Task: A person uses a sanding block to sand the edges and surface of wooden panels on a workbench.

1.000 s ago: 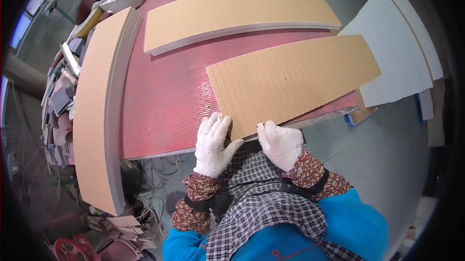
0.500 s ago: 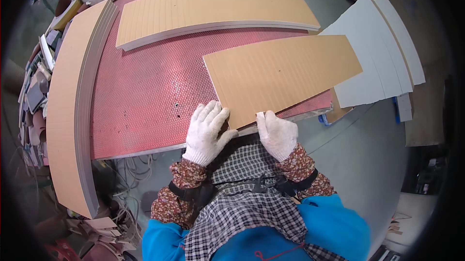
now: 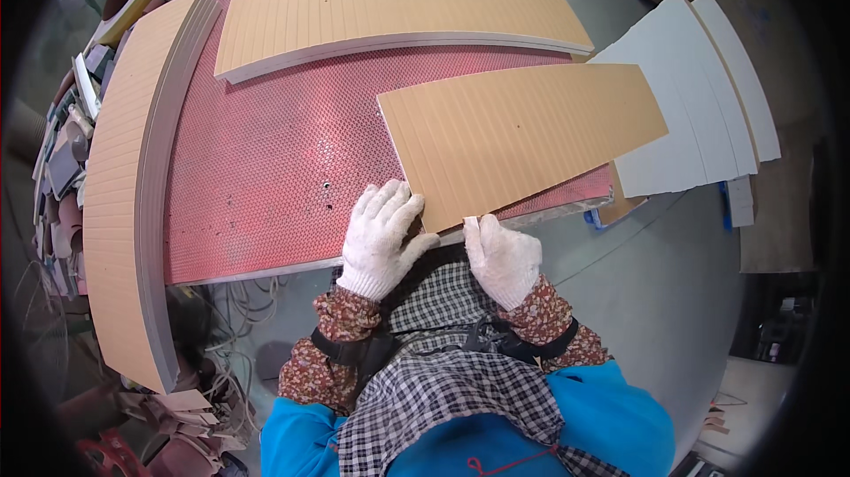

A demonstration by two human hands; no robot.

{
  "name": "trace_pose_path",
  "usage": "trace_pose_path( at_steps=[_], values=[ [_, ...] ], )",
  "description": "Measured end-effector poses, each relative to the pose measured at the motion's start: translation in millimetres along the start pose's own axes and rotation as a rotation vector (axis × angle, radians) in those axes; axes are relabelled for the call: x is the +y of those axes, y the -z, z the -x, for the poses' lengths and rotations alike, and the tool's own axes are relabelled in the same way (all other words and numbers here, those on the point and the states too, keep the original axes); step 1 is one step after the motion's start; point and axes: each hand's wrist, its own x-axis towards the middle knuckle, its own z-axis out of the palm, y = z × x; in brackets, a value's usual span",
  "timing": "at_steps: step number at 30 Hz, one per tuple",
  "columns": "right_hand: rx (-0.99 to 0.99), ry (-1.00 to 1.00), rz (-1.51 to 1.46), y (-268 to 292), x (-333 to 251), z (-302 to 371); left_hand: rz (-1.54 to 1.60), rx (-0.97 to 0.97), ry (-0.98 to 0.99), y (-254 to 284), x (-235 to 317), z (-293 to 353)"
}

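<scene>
A curved tan panel [image 3: 522,136] with fine stripes and a thin white edge lies on the red mesh-covered table [image 3: 283,158]. My left hand [image 3: 381,238], in a white knit glove, rests at the panel's near left corner. Its fingers are stretched over the table top beside the panel, and the thumb reaches to the corner. With fingers closed, my gloved right hand [image 3: 505,257] pinches a small pale piece [image 3: 471,223] at the panel's near edge. Most of that piece is hidden by the glove.
A stack of similar curved panels [image 3: 390,3] lies across the back of the table. Another stack [image 3: 124,185] stretches along the left, overhanging the front edge. White curved panels [image 3: 686,105] are at the right. Scrap pieces [image 3: 66,163] are heaped at far left; cables [image 3: 239,309] hang below.
My right hand has slid slightly down and left along the panel's near edge with the small pale piece. My left hand stays at the corner. The whole view has shifted a little.
</scene>
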Motion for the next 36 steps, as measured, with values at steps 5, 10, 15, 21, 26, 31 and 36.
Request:
trace_pose_path(
  at_steps=[5, 10, 15, 21, 26, 31, 36],
  values=[
    [0.015, 0.092, 0.026, 1, 2, -17, -0.002, 0.002, 0.001, 1, 0, 0],
    [-0.002, 0.013, -0.048, -4, -1, -84, 0.005, -0.002, 0.005, 0, 0, 1],
    [-0.099, -0.031, -0.034, -5, -7, -170, 0.019, -0.014, 0.001, 2, 2, 2],
    [-0.256, -0.001, 0.112, 1, -19, -255, 0.022, -0.021, 0.006, 4, 1, 1],
    [-0.290, -0.028, 0.130, -3, -24, -270, 0.037, -0.026, -0.001, 7, 1, 1],
    [-0.179, -0.030, 0.016, 0, -18, -223, 0.015, -0.025, -0.005, 5, 3, 1],
    [-0.085, -0.005, -0.009, -14, 0, -143, 0.008, -0.010, -0.011, 2, 2, 1]
  ],
)
